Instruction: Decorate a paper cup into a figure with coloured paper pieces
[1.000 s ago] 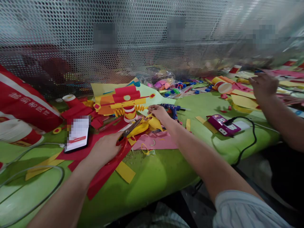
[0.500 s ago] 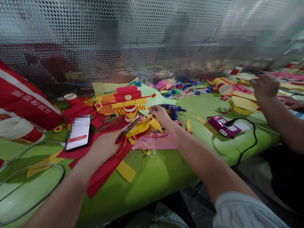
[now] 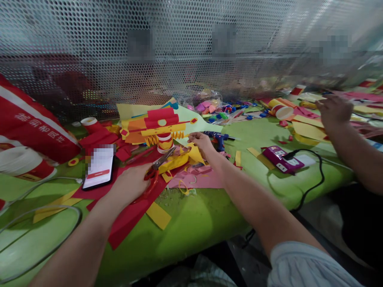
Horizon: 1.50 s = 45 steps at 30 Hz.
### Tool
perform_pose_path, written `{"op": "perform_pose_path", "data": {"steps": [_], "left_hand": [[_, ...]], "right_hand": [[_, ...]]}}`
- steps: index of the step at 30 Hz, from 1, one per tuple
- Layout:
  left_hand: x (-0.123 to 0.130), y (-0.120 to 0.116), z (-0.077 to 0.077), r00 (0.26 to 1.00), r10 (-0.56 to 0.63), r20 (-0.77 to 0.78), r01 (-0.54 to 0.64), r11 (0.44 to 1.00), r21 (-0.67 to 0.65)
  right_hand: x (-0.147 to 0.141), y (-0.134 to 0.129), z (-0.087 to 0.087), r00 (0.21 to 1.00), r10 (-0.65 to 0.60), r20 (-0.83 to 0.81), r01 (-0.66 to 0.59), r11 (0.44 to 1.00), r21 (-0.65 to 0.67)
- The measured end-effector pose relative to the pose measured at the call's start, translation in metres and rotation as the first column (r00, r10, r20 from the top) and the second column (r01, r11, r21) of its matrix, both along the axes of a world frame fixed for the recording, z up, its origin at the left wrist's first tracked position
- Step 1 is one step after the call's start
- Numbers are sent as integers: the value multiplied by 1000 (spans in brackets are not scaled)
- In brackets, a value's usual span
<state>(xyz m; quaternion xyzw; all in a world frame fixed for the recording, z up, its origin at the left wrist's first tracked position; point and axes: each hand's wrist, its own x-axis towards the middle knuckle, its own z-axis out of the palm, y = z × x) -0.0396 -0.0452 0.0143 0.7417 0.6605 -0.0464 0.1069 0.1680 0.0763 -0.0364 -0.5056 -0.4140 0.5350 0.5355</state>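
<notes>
"What does the figure (image 3: 155,132) look like?"

"It's paper, mostly red and yellow. The hat (image 3: 155,116) is red, with a pale disc (image 3: 162,122) at the front and a wide brim. A red diamond edged in yellow sits at each end."

"And below that?"

"A yellow face with small features, then folded yellow pleats (image 3: 178,135) out to either side. All this tops a red-and-white cup (image 3: 165,146) with yellow on its front."

"Where does it stand?"

"Upright near the middle of the green table (image 3: 194,217), before a pale green sheet (image 3: 193,114)."

"And the hands?"

"The left hand (image 3: 134,183) has its fingers curled round the red handles of the scissors (image 3: 161,161), whose blades point toward the cup. The right hand (image 3: 202,143) is just beside the pleats on the right, thumb and fingertips together. I can't tell whether anything is pinched between them."

"What else is close?"

"A curved yellow piece (image 3: 176,163) beside the blades, a pink sheet (image 3: 206,180) nearer the edge, and a blue glue gun (image 3: 220,139) beyond the right hand."
</notes>
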Motion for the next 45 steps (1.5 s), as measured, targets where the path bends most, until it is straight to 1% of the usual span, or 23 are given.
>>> {"op": "perform_pose_path", "data": {"steps": [4,7,10,13,16,19,22,24,26,28,29,30,31,33,35,39,41,43,45], "left_hand": [[-6,2,-1,1000,-9,-17,9,1000,3],[-9,3,0,999,-1,-53,1,1000,9],[-10,3,5,994,3,-107,-2,1000,5],[-10,2,11,991,0,-135,0,1000,-5],[-11,1,13,989,-9,-147,9,1000,-4],[-12,1,13,990,-17,-139,17,1000,2],[-12,1,13,992,-16,-121,18,1000,10],[-12,0,13,993,-14,-116,16,1000,18],[-11,0,13,994,-7,-112,11,999,31],[-11,0,13,994,-4,-111,8,999,39],[-10,0,13,994,-7,-112,11,999,43],[-10,-1,13,993,-12,-113,17,999,45],[-10,-1,13,993,-16,-119,21,999,44],[-10,-1,15,991,-15,-135,21,999,40],[-10,-2,17,989,-11,-147,16,999,33],[-9,-2,20,987,2,-159,1,1000,21],[-9,-3,20,989,-5,-149,8,1000,16],[-9,-3,20,990,-15,-138,18,1000,16],[-9,-3,19,990,-13,-141,18,999,31]], "right_hand": [[2,-2,1,1000,11,29,-10,1000,-14],[9,-8,7,998,42,56,-41,999,-5],[19,-16,20,990,97,102,-97,995,1],[33,-27,37,974,152,167,-153,988,-7],[47,-41,52,925,205,320,-221,975,13],[59,-60,56,848,257,464,-299,954,18],[67,-80,49,745,341,574,-398,917,-27],[70,-92,42,643,392,658,-485,873,-46],[71,-100,35,512,425,746,-562,823,-83],[71,-103,30,393,452,801,-606,782,-145],[72,-103,29,356,464,811,-611,773,-174],[73,-102,29,338,470,815,-603,773,-195],[75,-101,29,337,466,818,-586,784,-205],[80,-97,30,350,432,831,-535,820,-201],[86,-92,32,340,389,856,-480,855,-197],[89,-84,31,212,315,925,-413,887,-207],[88,-82,31,175,241,954,-372,914,-163],[85,-80,32,185,155,970,-317,944,-90],[84,-78,33,204,99,974,-264,963,-43]]}}
